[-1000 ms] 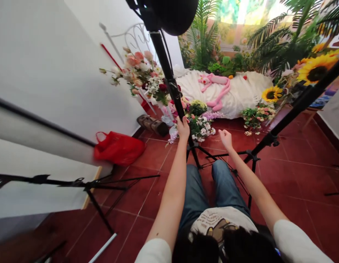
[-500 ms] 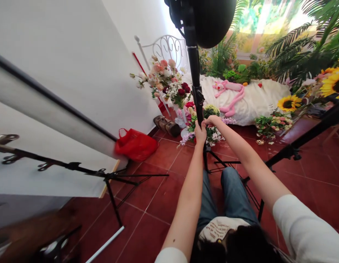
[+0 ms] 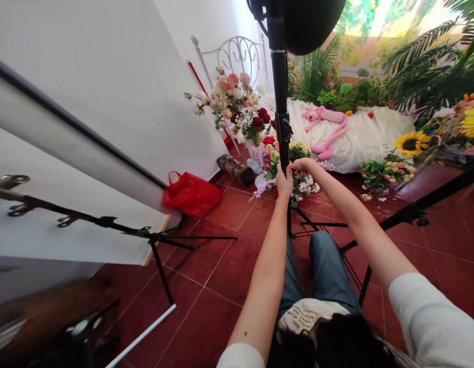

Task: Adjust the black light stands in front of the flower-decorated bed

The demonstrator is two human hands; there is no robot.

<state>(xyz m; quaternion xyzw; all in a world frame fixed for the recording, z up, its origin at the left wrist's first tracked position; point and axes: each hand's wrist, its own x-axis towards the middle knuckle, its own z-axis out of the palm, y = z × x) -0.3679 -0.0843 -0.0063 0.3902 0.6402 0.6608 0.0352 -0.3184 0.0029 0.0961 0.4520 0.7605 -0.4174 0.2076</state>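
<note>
A black light stand (image 3: 281, 84) rises upright in front of me, with a large dark round lamp head (image 3: 315, 23) at its top. My left hand (image 3: 285, 180) is wrapped round the stand's pole, low down. Just beside it, my right hand (image 3: 301, 166) is closed at the same part of the pole, its fingers bent and pinched together on what looks like a clamp knob, mostly hidden by the hand. Artificial flowers (image 3: 300, 151) stand right behind both hands. The stand's legs (image 3: 306, 221) spread over the floor below.
Another black stand (image 3: 403, 212) slants up at right. At left stand a backdrop stand (image 3: 125, 228) and a red bag (image 3: 193, 194). Ahead, a pink plush toy (image 3: 332, 122) lies on white cloth (image 3: 369, 140) among flowers and palm leaves. A white rod (image 3: 142, 335) lies at lower left.
My view has shifted slightly, so the stand and both hands appear a little further right. Both hands stay at the same pole joint.
</note>
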